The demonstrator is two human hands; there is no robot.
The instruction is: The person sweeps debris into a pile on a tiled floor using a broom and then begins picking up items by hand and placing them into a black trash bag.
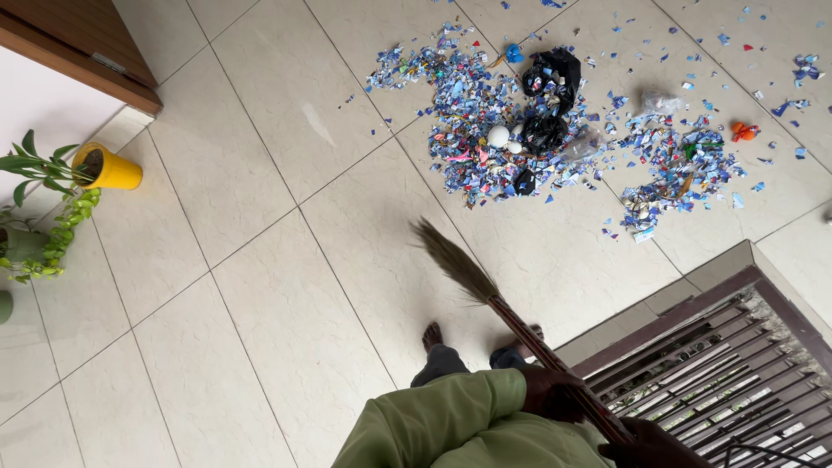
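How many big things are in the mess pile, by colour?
Black bags: 2
White balls: 1
Orange toy: 1
Clear plastic bags: 2
Total: 6, not counting the tiny blue scraps, too many to count.

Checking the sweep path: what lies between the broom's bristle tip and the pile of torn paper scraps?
In the head view, only bare floor tile lies between the broom tip and the scrap pile.

Home entrance area: tiled floor (260,286), potted plants (52,199), wooden door (78,43), metal grille (719,364).
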